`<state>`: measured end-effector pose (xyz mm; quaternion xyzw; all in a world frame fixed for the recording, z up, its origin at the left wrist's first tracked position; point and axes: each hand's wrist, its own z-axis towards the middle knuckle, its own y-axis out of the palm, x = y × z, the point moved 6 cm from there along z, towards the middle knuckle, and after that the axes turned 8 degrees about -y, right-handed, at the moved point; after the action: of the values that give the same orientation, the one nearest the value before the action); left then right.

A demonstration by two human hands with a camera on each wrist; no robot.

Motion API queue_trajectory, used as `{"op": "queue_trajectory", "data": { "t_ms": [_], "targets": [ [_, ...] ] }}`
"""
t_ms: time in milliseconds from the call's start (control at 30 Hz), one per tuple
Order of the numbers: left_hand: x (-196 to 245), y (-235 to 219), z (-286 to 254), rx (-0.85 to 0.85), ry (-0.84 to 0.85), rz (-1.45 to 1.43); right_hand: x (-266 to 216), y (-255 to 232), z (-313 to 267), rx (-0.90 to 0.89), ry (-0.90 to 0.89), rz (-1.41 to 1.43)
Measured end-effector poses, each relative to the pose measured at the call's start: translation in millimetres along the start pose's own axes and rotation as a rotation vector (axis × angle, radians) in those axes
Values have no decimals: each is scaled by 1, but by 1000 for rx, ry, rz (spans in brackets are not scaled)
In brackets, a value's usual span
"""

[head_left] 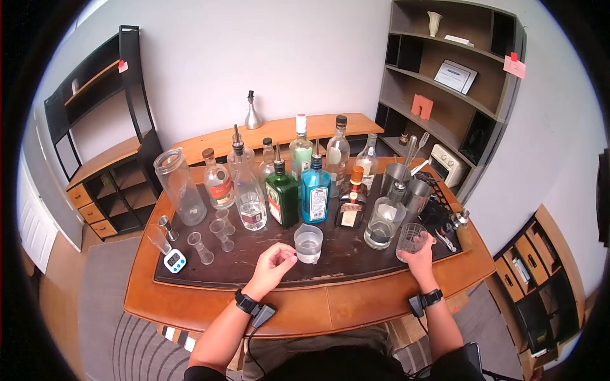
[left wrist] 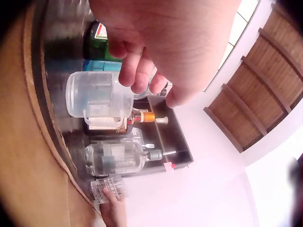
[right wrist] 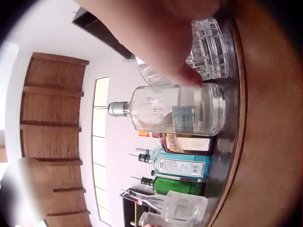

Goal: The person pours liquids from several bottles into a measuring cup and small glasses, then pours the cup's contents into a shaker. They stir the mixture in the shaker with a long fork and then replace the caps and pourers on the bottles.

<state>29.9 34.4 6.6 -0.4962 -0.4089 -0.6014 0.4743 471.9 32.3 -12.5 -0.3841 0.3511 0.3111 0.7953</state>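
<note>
My right hand [head_left: 419, 253] grips a clear cut-glass tumbler [head_left: 410, 236] at the right front of the dark mat; its ribbed base [right wrist: 214, 49] stands at the mat in the right wrist view. Beside a translucent plastic measuring cup [head_left: 308, 244], my left hand [head_left: 272, 267] holds nothing, its fingers loosely curled. That cup, seen in the left wrist view with its handle [left wrist: 106, 121], contains some clear liquid. Just left of the tumbler stands a clear bottle [head_left: 384, 222] with a metal pourer, partly filled.
Behind the cup are a green bottle [head_left: 281, 195], a blue bottle [head_left: 316, 193] and a brown bottle [head_left: 351, 204]. More bottles stand farther back. On the left are a tall glass jar [head_left: 184, 193], small jiggers [head_left: 200, 247] and a timer [head_left: 174, 260]. Metal shaker tins [head_left: 417, 197] stand right.
</note>
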Motion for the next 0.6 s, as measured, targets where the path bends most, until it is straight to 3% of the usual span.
{"op": "queue_trajectory", "data": {
  "t_ms": [167, 267, 333, 400, 467, 533, 600],
  "targets": [
    [-4, -4, 1, 0, -5, -19, 33, 10, 12, -18, 33, 56],
    [-2, -2, 0, -7, -7, -51, 46, 12, 15, -38, -72, 33],
    [-1, -2, 0, -11, 0, -39, 62, 20, 16, -144, 7, 85],
    [0, -2, -1, -5, 0, -32, 64, 18, 13, -121, 8, 52],
    [0, -3, 0, 0, 0, -24, 45, 17, 9, -97, 7, 20],
    [2, -4, 0, 13, 19, 17, 7, 0, 2, 216, -125, -263],
    [3, -6, 0, 32, 17, 36, -31, -4, -5, 216, -197, -223]
  ]
}}
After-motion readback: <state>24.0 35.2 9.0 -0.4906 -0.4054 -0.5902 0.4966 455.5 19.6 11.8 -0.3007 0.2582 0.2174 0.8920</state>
